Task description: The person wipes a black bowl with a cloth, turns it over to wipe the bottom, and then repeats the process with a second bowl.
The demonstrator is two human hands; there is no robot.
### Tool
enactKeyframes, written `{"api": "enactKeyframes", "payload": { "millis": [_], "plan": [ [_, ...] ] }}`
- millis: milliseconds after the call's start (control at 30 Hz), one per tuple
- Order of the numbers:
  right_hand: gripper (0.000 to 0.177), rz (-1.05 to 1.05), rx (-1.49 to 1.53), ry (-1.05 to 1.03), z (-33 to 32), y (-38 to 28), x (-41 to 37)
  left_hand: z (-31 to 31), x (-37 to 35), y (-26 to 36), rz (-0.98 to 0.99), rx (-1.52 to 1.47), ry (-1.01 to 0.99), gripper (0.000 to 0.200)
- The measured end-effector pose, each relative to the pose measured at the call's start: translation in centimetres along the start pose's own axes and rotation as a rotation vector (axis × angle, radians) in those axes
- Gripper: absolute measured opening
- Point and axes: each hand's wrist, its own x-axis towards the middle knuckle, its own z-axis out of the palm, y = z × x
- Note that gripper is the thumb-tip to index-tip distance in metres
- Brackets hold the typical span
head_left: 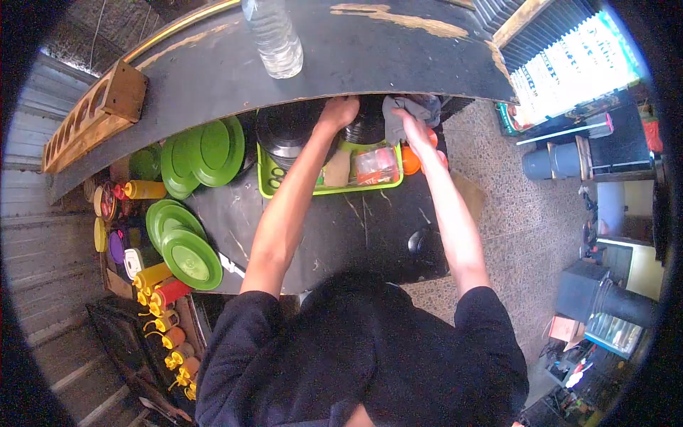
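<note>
My left hand (340,112) is closed at the shelf's front edge, between black stacked dishes (284,132) and a second black stack (364,128). What its fingers hold is hidden. A bunched grey cloth (395,128) is in my right hand (411,127), beside that second stack. Below both hands sits a lime-green tray (334,190) holding a clear plastic pack (377,165) and a brown piece (337,168). Orange round items (410,160) lie by the tray's right end, under my right forearm.
A black shelf (398,60) overhangs the table (327,228) and carries a water bottle (274,39). Green plates (191,257) lie at left, with several yellow-capped squeeze bottles (171,292) near them. A wooden block with holes (99,114) stands on the shelf's left end.
</note>
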Motion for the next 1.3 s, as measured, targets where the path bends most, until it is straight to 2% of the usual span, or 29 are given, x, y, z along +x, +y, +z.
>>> {"api": "enactKeyframes", "payload": {
  "millis": [67,167,267,333,400,467,500,567,633,667,700,767,800,833,867,933,1000,1033,1167,1300],
  "plan": [
    [0.063,0.022,0.003,0.003,0.1,-0.2,-0.5,0.2,0.0,0.2,-0.144,0.029,-0.023,0.079],
    [0.064,0.008,0.001,-0.010,-0.2,0.1,-0.1,-0.6,-1.7,2.2,-0.181,0.047,-0.051,0.082],
    [0.069,0.050,0.036,-0.041,-0.6,1.9,1.5,-0.6,-1.4,1.6,-0.153,0.105,-0.120,0.086],
    [0.049,0.080,0.079,0.013,-0.3,1.5,1.0,-0.5,-1.8,1.8,-0.146,0.115,-0.101,0.086],
    [0.047,0.106,0.050,0.061,-0.4,0.1,-0.3,-0.4,-2.7,1.7,-0.141,0.125,-0.083,0.086],
    [0.046,0.134,0.022,0.110,-0.6,-1.2,-2.3,-0.5,-4.5,1.4,-0.075,0.108,0.090,0.080],
    [0.045,0.135,0.120,0.115,-1.1,-1.3,-3.3,-0.8,-6.3,1.6,-0.073,0.110,0.086,0.080],
    [0.043,0.146,0.216,0.138,-2.7,-0.1,-5.9,-1.3,-12.1,2.0,0.052,-0.332,0.144,0.066],
    [0.041,0.152,0.518,0.064,-4.6,2.2,-9.2,-0.1,-17.2,0.5,-0.012,-0.383,0.130,0.052],
    [0.042,0.070,0.510,0.042,-5.2,3.0,-11.6,1.4,-19.1,-2.2,0.012,-0.413,0.072,0.051],
    [0.046,0.108,0.541,0.078,-4.9,3.0,-14.7,3.4,-21.0,-5.2,0.035,-0.450,0.006,0.049],
    [0.050,0.199,0.506,-0.014,-6.7,8.6,-18.4,5.9,-24.9,-8.2,-0.105,-0.475,-0.160,0.053],
    [0.050,0.293,0.490,0.069,-6.1,8.0,-21.5,6.8,-26.6,-8.8,-0.100,-0.483,-0.192,0.053],
    [0.050,0.233,0.503,0.022,-6.3,9.2,-23.5,7.3,-28.0,-9.1,-0.163,-0.453,-0.257,0.052],
    [0.045,0.240,0.544,0.056,-6.5,10.2,-25.5,8.0,-28.9,-9.3,-0.227,-0.419,-0.317,0.051],
    [0.041,0.244,0.581,0.096,-7.2,10.7,-29.2,9.4,-30.0,-8.8,-0.211,-0.374,-0.364,0.051],
    [0.038,0.322,0.655,0.226,-8.1,11.0,-32.0,10.6,-30.7,-8.3,-0.203,-0.327,-0.387,0.050],
    [0.038,0.238,0.709,0.304,-9.0,12.3,-32.7,11.5,-30.6,-7.6,-0.123,-0.300,-0.382,0.052],
    [0.045,0.279,0.542,0.693,-14.0,16.3,-35.1,16.6,-28.5,-5.8,0.051,-0.256,-0.422,0.056],
    [0.047,0.323,0.528,0.741,-16.6,20.6,-36.7,20.4,-27.1,-2.8,0.045,-0.147,-0.534,0.065]
  ]
}}
